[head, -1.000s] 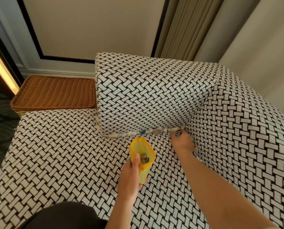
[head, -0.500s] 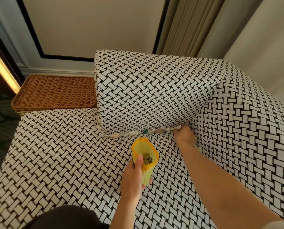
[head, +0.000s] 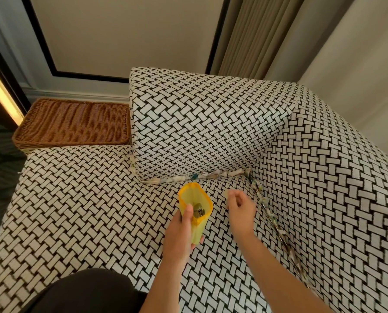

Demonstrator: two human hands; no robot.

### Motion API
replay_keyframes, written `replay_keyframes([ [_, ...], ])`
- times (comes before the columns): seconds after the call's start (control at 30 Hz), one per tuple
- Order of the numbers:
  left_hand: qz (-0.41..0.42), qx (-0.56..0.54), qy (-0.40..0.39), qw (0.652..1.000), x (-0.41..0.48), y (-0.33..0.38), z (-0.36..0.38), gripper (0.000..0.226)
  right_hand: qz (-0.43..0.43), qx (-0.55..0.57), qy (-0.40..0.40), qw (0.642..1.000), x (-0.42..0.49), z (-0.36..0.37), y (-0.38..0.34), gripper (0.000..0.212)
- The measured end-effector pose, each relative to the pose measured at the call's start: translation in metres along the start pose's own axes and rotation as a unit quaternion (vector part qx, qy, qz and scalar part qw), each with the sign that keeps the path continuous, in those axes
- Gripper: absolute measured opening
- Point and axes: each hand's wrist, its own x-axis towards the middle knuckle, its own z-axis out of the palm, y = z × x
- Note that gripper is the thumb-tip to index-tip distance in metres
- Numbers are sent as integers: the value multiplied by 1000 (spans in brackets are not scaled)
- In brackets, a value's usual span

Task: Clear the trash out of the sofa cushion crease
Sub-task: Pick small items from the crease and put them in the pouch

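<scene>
While the yellow pouch (head: 197, 230) is gripped upright by the left hand (head: 179, 236), coins (head: 198, 212) inside, a small pale scrap (head: 227, 193) is pinched in the right hand's (head: 241, 211) curled fingertips; trash (head: 202, 176) is wedged along the back cushion's (head: 199, 123) foot.

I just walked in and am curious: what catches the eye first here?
The sofa, in bold black-and-white weave, fills the view. At centre, the left hand holds an open yellow bag, the right hand beside it pinching what looks like a pale scrap. Trash lines the crease beyond.
</scene>
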Motion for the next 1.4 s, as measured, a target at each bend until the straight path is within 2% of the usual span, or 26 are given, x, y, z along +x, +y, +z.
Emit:
replay_keyframes([
  [0.13,-49,-38,-8,998,-3,7,-1,47,85,175,-39,980,-60,-11,-28,28],
  [0.23,-35,-18,-24,999,-6,8,-1,50,66,205,-31,976,-78,-21,-50,21],
  [0.4,-29,-32,-35,998,-8,10,-1,50,-61,59,-56,995,-58,-20,-76,17],
  [0.5,-21,-24,-43,999,-8,11,-1,61,-121,-42,-102,986,-49,-13,-78,15],
  [0.57,-17,-20,-48,998,-8,11,-1,69,-144,-66,-105,982,-42,-12,-72,18],
  [0.6,-17,-22,-50,998,-7,9,-2,68,-138,-65,-94,984,-37,-13,-67,18],
  [0.73,-9,-17,-51,999,-7,10,-3,40,-48,-95,-41,993,0,-24,-34,18],
  [0.87,-8,-20,-51,998,-9,12,-2,52,51,-172,-35,983,40,-32,2,37],
  [1.03,-13,-33,-51,998,-6,11,-2,43,116,-207,-40,971,82,-31,13,58],
  [1.13,-21,-41,-50,998,-5,11,-2,47,135,-221,-57,964,97,-27,11,49],
  [1.27,-27,-56,-43,997,-3,11,-3,27,158,-215,-63,962,109,-22,12,37],
  [1.4,-20,-50,-47,997,-4,13,-2,28,210,-204,-84,953,117,-22,7,29],
])
